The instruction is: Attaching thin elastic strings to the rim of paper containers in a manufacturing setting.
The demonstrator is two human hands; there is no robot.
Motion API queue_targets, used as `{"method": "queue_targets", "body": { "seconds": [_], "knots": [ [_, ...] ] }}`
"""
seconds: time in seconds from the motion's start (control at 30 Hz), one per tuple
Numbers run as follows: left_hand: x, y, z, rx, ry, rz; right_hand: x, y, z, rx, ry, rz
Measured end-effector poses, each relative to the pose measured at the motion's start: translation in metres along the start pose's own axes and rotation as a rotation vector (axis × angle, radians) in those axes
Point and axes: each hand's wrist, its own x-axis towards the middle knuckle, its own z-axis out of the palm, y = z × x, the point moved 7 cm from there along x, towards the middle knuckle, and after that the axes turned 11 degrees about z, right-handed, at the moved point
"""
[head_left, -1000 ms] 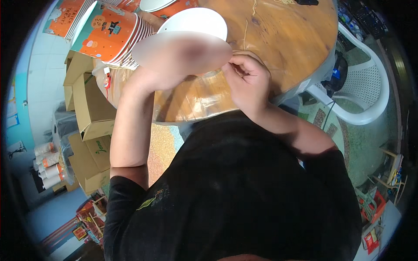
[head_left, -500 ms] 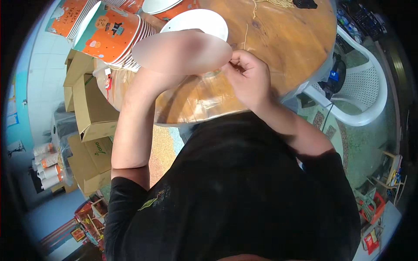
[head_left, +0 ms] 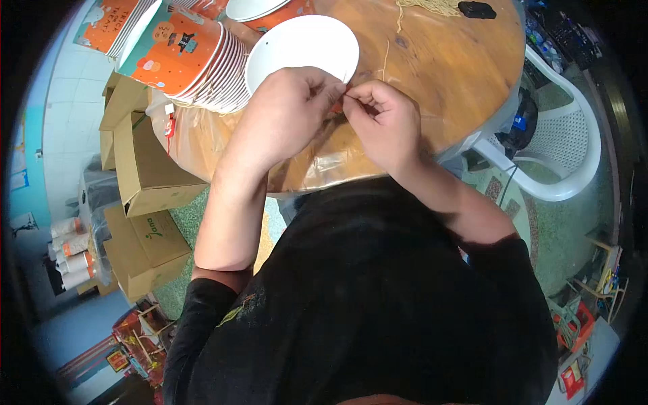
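Observation:
A paper bucket (head_left: 304,50) lies tipped on the table with its white inside facing up and a small hole near the rim. At its near right rim my left hand (head_left: 287,115) is closed in a pinch, a bit of orange outer wall showing by the fingertips. Touching those fingertips is my right hand (head_left: 388,125), thumb and forefinger pinched together. A thin string (head_left: 385,61) runs over the table to the right hand and seems held there; its end is hidden by the fingers.
Stacked orange and teal paper buckets (head_left: 182,50) lean at the left, strings dangling below. A string bundle (head_left: 435,7) and a black object (head_left: 476,9) sit at the far edge of the plastic-covered round table (head_left: 459,74). Cardboard boxes (head_left: 152,162) stand left, a white chair (head_left: 574,148) right.
My left hand has moved right and slightly down, and its fingertips now meet the right hand's at the bucket rim. My right hand has barely moved. The view has shifted slightly.

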Motion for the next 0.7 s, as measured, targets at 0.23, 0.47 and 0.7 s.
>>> {"method": "queue_targets", "body": {
  "seconds": [0.23, 0.47, 0.7],
  "knots": [
    [-0.009, 0.000, 0.003, -0.151, 0.191, 0.068, 0.003, 0.005, 0.002, 0.079, -0.076, 0.064],
    [-0.017, -0.001, -0.002, -0.005, 0.392, 0.169, 0.007, 0.000, 0.000, 0.243, -0.276, 0.192],
    [-0.018, -0.015, -0.002, -0.269, 0.459, 0.078, 0.019, -0.039, -0.030, -0.302, -0.462, 0.207]
  ]
}}
